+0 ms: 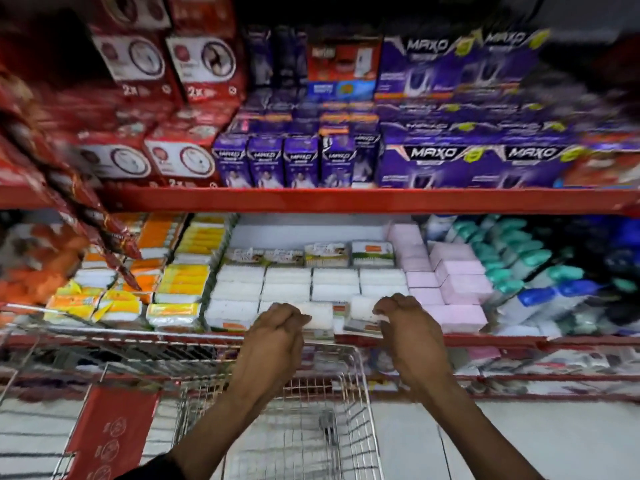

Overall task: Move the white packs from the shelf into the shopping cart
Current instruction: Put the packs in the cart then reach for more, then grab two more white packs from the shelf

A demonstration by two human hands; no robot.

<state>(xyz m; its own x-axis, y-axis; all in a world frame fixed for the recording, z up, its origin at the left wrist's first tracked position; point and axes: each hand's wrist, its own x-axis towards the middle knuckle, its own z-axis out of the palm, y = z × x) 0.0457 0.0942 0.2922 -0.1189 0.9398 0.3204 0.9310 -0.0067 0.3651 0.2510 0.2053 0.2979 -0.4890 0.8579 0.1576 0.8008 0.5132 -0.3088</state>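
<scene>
- two white packs at the shelf front edge: your left hand grips one, your right hand another.
- many remain stacked behind; the shopping cart below looks empty.

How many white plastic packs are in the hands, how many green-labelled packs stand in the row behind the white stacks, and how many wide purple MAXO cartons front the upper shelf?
White plastic packs, one in the left hand, one in the right hand: 2
Green-labelled packs, back row: 4
Wide purple MAXO cartons, front row: 2
Total: 8
</scene>
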